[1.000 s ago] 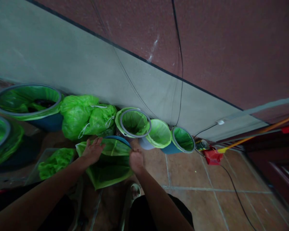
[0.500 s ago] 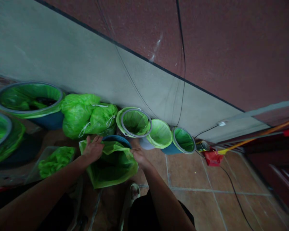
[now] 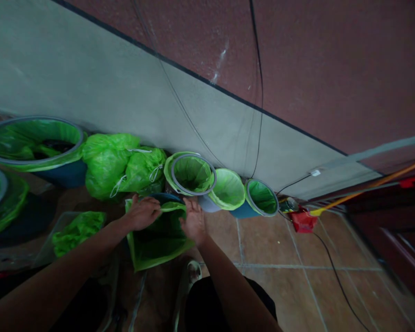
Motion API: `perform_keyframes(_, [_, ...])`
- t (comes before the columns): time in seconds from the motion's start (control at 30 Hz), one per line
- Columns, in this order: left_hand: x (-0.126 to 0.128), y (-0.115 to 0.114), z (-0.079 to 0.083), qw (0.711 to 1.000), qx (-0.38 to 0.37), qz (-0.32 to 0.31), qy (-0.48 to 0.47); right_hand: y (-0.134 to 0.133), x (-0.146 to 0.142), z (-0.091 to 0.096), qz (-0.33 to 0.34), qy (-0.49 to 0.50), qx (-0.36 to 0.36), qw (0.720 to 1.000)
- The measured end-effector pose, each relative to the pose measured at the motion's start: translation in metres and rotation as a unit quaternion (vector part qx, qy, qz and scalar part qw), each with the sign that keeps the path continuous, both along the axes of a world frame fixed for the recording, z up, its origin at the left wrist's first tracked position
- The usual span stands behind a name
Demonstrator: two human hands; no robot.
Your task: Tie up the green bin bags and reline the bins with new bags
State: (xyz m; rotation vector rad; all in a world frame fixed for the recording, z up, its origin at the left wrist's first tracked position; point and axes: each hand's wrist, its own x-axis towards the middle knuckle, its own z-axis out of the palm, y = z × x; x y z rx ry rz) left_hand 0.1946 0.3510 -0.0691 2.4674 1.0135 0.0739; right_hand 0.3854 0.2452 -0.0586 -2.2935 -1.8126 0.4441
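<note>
A: Layout, biggest first?

B: Wall (image 3: 90,97) across the top of the frame, tiled floor (image 3: 273,244) lower right. Big lined bin (image 3: 60,174) at the left. Tied bags (image 3: 107,161) next to it, then three small bins (image 3: 210,203), lined, running right from centre.

A: And the work?

B: Lower centre. Blue bin (image 3: 165,197), only a bit of rim showing. Green liner (image 3: 159,256) in front of that rim, mouth gaping upward. Inside the bin or outside it: cannot tell.

A: What's changed in the last half-second?

B: Liner's mouth is narrower; its left corner has come inward. Hands are closer together.

A: Each hand?

B: Left hand (image 3: 143,213): fingers bent over the liner's back edge; pinching or just resting, cannot tell. Right hand (image 3: 193,222): was curled at the right edge, now flattened wide, fingers straight, thumb apart, beside the rim.

A: Meaning?

B: My reading: less spreading, more settling of the back edge at the rim. Front edge hangs loose, neither hand on it.
</note>
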Motion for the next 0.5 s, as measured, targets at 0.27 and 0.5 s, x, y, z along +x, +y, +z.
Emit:
perform_keyframes(0.27, [-0.006,0.0,0.007,0.996,0.049,0.025,0.07,0.008,0.011,-0.001,-0.005,-0.051,-0.097,0.994])
perform_keyframes(0.5, [-0.012,0.002,0.017,0.989,0.058,0.056,0.124,0.008,0.014,-0.001,-0.041,-0.071,-0.112,0.99])
